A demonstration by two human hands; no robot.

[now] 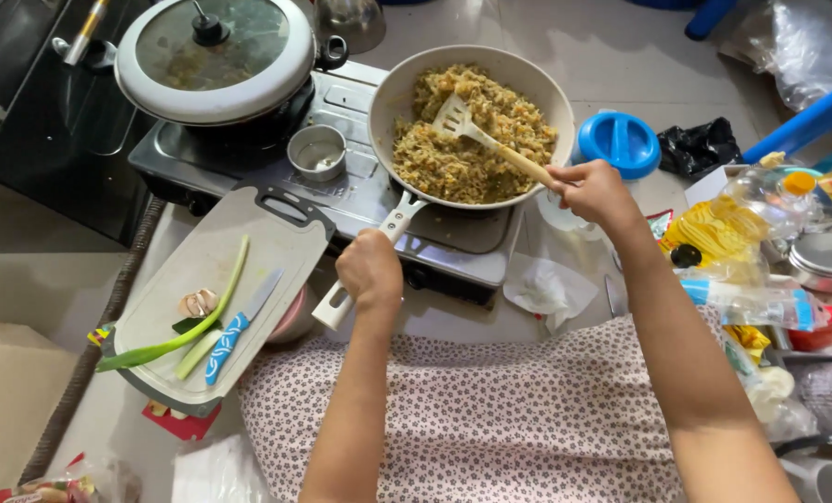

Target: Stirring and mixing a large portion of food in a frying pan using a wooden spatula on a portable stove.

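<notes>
A cream frying pan (392,98) full of yellowish fried rice (476,140) sits on a grey two-burner stove (360,191) on the floor. My left hand (369,268) grips the pan's white handle (337,303). My right hand (597,191) holds the wooden shaft of a white slotted spatula (455,119), whose blade rests on the rice near the pan's middle.
A lidded pot (216,56) occupies the left burner, with a small steel cup (316,152) beside it. A cutting board (220,279) at left carries a blue knife (234,331), a green onion (188,331) and garlic. Oil bottles, a blue lid (621,142) and packets crowd the right.
</notes>
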